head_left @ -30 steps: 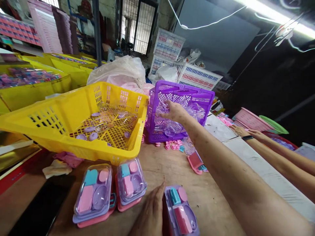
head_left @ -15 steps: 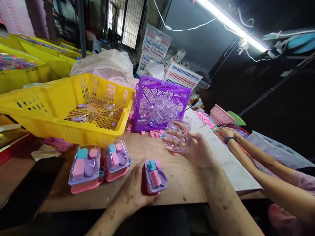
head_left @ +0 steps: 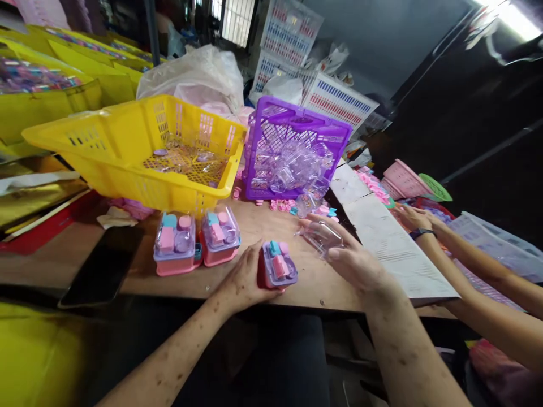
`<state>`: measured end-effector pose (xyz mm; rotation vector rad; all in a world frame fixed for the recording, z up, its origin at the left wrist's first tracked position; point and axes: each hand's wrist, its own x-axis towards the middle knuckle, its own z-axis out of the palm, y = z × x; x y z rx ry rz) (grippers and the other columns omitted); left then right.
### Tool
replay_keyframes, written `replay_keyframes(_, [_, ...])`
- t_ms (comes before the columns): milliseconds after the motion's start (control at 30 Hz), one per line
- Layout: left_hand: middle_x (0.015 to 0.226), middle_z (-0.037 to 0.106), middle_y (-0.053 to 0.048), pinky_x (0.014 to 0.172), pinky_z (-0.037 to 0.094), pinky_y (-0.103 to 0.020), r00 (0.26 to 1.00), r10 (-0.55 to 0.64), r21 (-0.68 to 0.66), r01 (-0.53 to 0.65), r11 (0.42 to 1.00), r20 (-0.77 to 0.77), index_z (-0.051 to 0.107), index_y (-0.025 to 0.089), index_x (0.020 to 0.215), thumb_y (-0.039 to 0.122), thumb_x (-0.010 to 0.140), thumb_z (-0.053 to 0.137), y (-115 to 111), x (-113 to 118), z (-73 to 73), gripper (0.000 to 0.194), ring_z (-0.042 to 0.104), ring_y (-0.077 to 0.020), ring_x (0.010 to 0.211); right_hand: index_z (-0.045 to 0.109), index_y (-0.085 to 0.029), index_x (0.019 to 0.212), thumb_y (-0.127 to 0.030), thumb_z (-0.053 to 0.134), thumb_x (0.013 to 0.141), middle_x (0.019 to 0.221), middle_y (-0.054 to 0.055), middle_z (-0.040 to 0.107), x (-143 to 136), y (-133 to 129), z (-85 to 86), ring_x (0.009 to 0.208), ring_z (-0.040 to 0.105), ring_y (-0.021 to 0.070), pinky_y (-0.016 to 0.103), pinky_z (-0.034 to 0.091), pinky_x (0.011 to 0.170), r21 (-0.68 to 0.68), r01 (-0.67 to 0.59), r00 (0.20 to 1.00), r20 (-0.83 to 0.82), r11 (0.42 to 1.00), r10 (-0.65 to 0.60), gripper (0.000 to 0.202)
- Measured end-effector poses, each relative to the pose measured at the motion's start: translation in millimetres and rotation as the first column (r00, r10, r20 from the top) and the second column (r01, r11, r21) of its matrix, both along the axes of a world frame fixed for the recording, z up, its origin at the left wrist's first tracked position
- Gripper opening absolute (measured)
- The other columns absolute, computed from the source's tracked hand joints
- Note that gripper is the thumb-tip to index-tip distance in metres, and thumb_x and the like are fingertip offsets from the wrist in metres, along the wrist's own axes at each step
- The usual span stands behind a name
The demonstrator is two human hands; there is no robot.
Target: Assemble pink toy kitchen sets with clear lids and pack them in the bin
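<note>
My left hand [head_left: 248, 274] is wrapped round a small pink box [head_left: 280, 263] at the table's front edge; its lilac top carries pink, teal and lilac pieces and has no clear lid on it. In my right hand [head_left: 354, 257] is a clear plastic lid [head_left: 322, 237], tilted, with my fingers behind it and the thumb on its near side. To the left stand two similar boxes, one covered box [head_left: 175, 243] and another covered box [head_left: 220, 234], both under clear lids. Beyond my hands, a purple basket [head_left: 258, 152] lies on its side with clear lids spilling from it.
A yellow basket [head_left: 139, 186] with some clear parts stands back left. A black phone [head_left: 99, 268] lies on the table. Small pink pieces [head_left: 282, 204] are scattered by the purple basket. At right, another person's hands [head_left: 418, 217] work beyond a white board [head_left: 386, 243].
My right hand has turned and tilted the clear lid, bringing it lower. My left hand still grips the pink box. The head view has shifted downward and left.
</note>
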<state>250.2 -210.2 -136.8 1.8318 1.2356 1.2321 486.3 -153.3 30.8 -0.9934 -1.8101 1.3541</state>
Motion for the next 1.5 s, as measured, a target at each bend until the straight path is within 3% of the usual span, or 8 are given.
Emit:
replay_keyframes(167, [0.169, 0.051, -0.023, 0.132, 0.047, -0.061, 0.999, -0.032, 0.005, 0.032, 0.999, 0.022, 0.030, 0.021, 0.170, 0.045, 0.072, 0.106, 3, 0, -3.0, 0.126, 0.053, -0.0419, 0.159, 0.080, -0.038, 0.138, -0.027, 0.088, 0.083, 0.162, 0.009, 0.059, -17, -1, 16.2, 0.163, 0.047, 0.0372, 0.062, 0.040, 0.134, 0.274, -0.398, 0.810, 0.553, 0.876, 0.195, 0.056])
replay_keyframes(367, [0.174, 0.044, -0.027, 0.136, 0.041, -0.064, 0.997, -0.071, 0.007, 0.071, 0.997, 0.015, 0.024, 0.017, 0.171, 0.045, 0.074, 0.105, 5, -1, -5.5, 0.129, 0.045, -0.0436, 0.165, 0.079, -0.036, 0.126, -0.015, 0.077, 0.082, 0.168, 0.009, 0.045, -41, 4, 21.5, 0.163, 0.041, 0.0393, 0.066, 0.039, 0.134, 0.319, -0.574, 0.661, 0.723, 0.755, 0.198, 0.049])
replay_keyframes(467, [0.177, 0.040, -0.026, 0.136, 0.039, -0.068, 0.994, -0.106, -0.011, 0.107, 0.994, 0.025, 0.021, 0.021, 0.172, 0.043, 0.073, 0.105, 6, -2, -5.0, 0.133, 0.041, -0.0451, 0.167, 0.076, -0.033, 0.123, -0.032, 0.090, 0.087, 0.157, 0.013, 0.052, -39, 5, 12.1, 0.155, 0.050, 0.0414, 0.067, 0.046, 0.128, 0.357, -0.568, 0.678, 0.714, 0.741, 0.176, 0.039])
replay_keyframes(567, [0.178, 0.039, -0.026, 0.138, 0.036, -0.069, 0.993, -0.109, 0.002, 0.109, 0.994, 0.048, 0.018, 0.023, 0.173, 0.040, 0.071, 0.107, 6, -1, -5.7, 0.136, 0.039, -0.0451, 0.168, 0.063, -0.033, 0.145, -0.046, 0.096, 0.088, 0.152, 0.015, 0.056, -38, 2, -0.5, 0.150, 0.055, 0.0411, 0.067, 0.050, 0.124, 0.470, -0.482, 0.738, 0.672, 0.740, 0.054, 0.067])
replay_keyframes(833, [0.175, 0.043, -0.026, 0.133, 0.042, -0.072, 0.992, -0.105, 0.016, 0.105, 0.994, 0.072, 0.020, 0.025, 0.173, 0.038, 0.068, 0.109, 5, 2, -5.9, 0.138, 0.044, -0.0471, 0.165, 0.063, -0.029, 0.149, -0.037, 0.085, 0.092, 0.142, 0.014, 0.063, -44, -1, 0.9, 0.140, 0.063, 0.0376, 0.059, 0.058, 0.117, 0.561, -0.464, 0.727, 0.683, 0.685, -0.067, 0.062])
replay_keyframes(1100, [0.170, 0.048, -0.027, 0.134, 0.041, -0.072, 0.988, -0.122, 0.029, 0.120, 0.992, 0.096, 0.024, 0.024, 0.172, 0.037, 0.066, 0.109, 6, 0, -5.8, 0.136, 0.046, -0.0477, 0.163, 0.058, -0.027, 0.156, -0.048, 0.074, 0.103, 0.147, 0.016, 0.063, -39, -7, 2.8, 0.137, 0.064, 0.0375, 0.059, 0.059, 0.115, 0.483, -0.467, 0.632, 0.768, 0.740, -0.102, 0.060])
replay_keyframes(1333, [0.170, 0.047, -0.030, 0.133, 0.041, -0.075, 0.989, -0.127, 0.026, 0.125, 0.992, 0.071, 0.024, 0.022, 0.171, 0.043, 0.067, 0.109, 7, 1, -7.6, 0.136, 0.047, -0.0495, 0.162, 0.056, -0.030, 0.163, -0.046, 0.071, 0.102, 0.152, 0.015, 0.061, -28, -11, 7.3, 0.144, 0.060, 0.0388, 0.057, 0.059, 0.112, 0.479, -0.324, 0.783, 0.620, 0.816, -0.054, 0.065])
replay_keyframes(1500, [0.174, 0.044, -0.026, 0.135, 0.039, -0.073, 0.987, -0.138, 0.054, 0.134, 0.990, 0.087, 0.022, 0.026, 0.173, 0.044, 0.071, 0.107, 7, 1, -10.6, 0.134, 0.044, -0.0481, 0.164, 0.063, -0.027, 0.159, -0.042, 0.061, 0.108, 0.148, 0.015, 0.071, -58, -12, 12.8, 0.134, 0.070, 0.0361, 0.056, 0.060, 0.112, 0.606, -0.350, 0.774, 0.616, 0.714, -0.144, 0.054])
